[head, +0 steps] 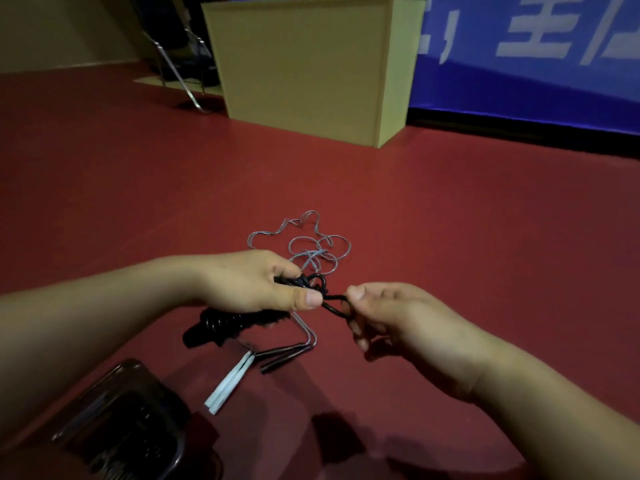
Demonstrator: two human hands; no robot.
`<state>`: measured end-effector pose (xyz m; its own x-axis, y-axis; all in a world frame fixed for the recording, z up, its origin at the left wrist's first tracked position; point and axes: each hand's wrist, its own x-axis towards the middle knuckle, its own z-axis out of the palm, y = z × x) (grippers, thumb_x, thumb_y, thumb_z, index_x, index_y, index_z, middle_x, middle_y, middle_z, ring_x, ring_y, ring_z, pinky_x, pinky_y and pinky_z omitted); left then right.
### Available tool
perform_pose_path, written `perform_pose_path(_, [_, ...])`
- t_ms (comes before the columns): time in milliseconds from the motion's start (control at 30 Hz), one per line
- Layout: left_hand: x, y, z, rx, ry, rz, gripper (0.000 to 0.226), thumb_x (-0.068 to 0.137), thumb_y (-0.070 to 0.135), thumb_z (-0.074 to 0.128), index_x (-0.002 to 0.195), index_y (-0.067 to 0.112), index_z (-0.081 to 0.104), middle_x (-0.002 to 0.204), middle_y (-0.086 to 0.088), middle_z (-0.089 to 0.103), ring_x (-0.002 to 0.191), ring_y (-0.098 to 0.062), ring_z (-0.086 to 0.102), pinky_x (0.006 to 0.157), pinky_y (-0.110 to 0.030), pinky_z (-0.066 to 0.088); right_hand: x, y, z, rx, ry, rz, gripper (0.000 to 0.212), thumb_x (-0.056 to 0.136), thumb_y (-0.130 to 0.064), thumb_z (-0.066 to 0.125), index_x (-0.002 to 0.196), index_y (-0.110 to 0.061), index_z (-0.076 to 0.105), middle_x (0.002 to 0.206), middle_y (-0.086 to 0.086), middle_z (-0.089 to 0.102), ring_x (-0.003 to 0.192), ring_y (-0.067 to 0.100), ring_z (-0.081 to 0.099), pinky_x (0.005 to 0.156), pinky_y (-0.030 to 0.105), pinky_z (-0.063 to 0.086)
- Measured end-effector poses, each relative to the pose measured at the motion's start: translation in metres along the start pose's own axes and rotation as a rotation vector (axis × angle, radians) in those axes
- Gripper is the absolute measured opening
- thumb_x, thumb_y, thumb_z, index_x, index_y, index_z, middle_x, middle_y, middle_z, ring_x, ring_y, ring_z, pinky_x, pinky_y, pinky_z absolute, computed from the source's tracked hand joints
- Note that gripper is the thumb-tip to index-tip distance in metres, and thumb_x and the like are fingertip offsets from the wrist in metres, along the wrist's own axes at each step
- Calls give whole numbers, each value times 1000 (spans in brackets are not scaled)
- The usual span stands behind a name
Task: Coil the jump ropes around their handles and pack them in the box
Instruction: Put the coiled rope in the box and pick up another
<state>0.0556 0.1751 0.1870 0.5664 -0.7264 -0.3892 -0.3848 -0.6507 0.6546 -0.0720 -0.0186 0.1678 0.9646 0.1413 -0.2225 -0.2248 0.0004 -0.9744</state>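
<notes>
My left hand (256,282) grips the black jump rope's handles (214,329), with black cord wound in coils around them. My right hand (384,317) pinches a loop of the black cord (334,303) just right of the left thumb. On the red floor below lies a second jump rope with white-and-black handles (239,375). Its thin grey cord (311,247) sprawls in loose loops beyond my hands. A dark box (124,420) sits at the lower left, its contents hard to make out.
A tall tan cabinet (308,67) stands ahead on the red floor (450,209). A metal-legged chair (180,57) is behind it at the left. A blue banner (536,53) with white characters covers the right wall.
</notes>
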Motion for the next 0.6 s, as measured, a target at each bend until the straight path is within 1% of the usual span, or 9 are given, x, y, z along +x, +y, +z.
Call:
perform_pose_path(67, [-12, -8, -4, 22, 47, -61, 68, 67, 81, 61, 81, 14, 61, 63, 6, 51, 58, -13, 45, 57, -30, 37, 10, 7, 13, -37, 6, -58, 18, 93, -26, 60, 77, -18, 59, 65, 1, 48, 58, 11, 45, 61, 27, 38])
perform_pose_path(100, [-22, -17, -2, -3, 115, -86, 69, 69, 81, 60, 80, 13, 61, 62, 6, 52, 57, -13, 45, 56, -29, 38, 18, 11, 25, -29, 5, -69, 15, 93, -23, 61, 78, -18, 59, 65, 2, 45, 57, 10, 44, 61, 26, 38])
perform_pose_path(233, [-50, -63, 21, -183, 357, -118, 72, 74, 76, 60, 82, 5, 59, 62, 1, 56, 54, -13, 49, 54, -28, 40, 52, 26, 68, 38, 37, -99, 8, 90, -21, 65, 86, -14, 65, 68, 4, 43, 58, 10, 42, 60, 28, 34])
perform_pose_path(333, [-66, -100, 54, -460, 555, -172, 50, 87, 56, 63, 80, 7, 59, 67, -6, 59, 57, -15, 51, 53, -25, 40, 77, 44, 100, 22, 49, -62, 15, 88, -24, 68, 94, -11, 70, 76, 6, 50, 65, 13, 45, 64, 29, 37])
perform_pose_path(400, [-85, -131, 85, -688, 740, -260, 36, 91, 43, 63, 77, 10, 62, 68, -7, 59, 57, -14, 53, 51, -20, 43, 96, 61, 132, -14, -65, -8, 11, 88, -20, 69, 93, -12, 71, 76, 5, 53, 68, 16, 47, 66, 29, 38])
perform_pose_path(467, [-96, -159, 118, -845, 830, -385, 34, 89, 46, 66, 71, 17, 66, 68, -6, 61, 60, -14, 57, 55, -21, 45, 111, 82, 156, -78, -166, 54, 8, 89, -13, 67, 94, -11, 72, 69, -1, 57, 62, 7, 52, 63, 19, 41])
perform_pose_path(500, [-102, -173, 133, -889, 846, -446, 38, 86, 52, 67, 71, 17, 68, 69, -7, 64, 62, -15, 59, 60, -24, 46, 118, 93, 166, -110, -201, 83, 9, 90, -8, 64, 96, -9, 71, 63, -6, 57, 54, 1, 52, 56, 14, 41])
perform_pose_path(533, [-108, -188, 146, -933, 858, -497, 44, 81, 58, 69, 75, 15, 71, 74, -11, 70, 66, -17, 61, 65, -30, 48, 121, 102, 178, -133, -238, 113, 11, 91, -4, 63, 97, -7, 71, 59, -8, 57, 48, -2, 51, 50, 11, 40])
perform_pose_path(600, [-121, -207, 164, -1048, 865, -554, 54, 73, 64, 70, 88, 13, 75, 90, -15, 75, 76, -20, 68, 78, -38, 55, 128, 120, 196, -187, -297, 149, 15, 91, -1, 61, 101, -7, 71, 64, -5, 57, 47, -1, 51, 46, 9, 39])
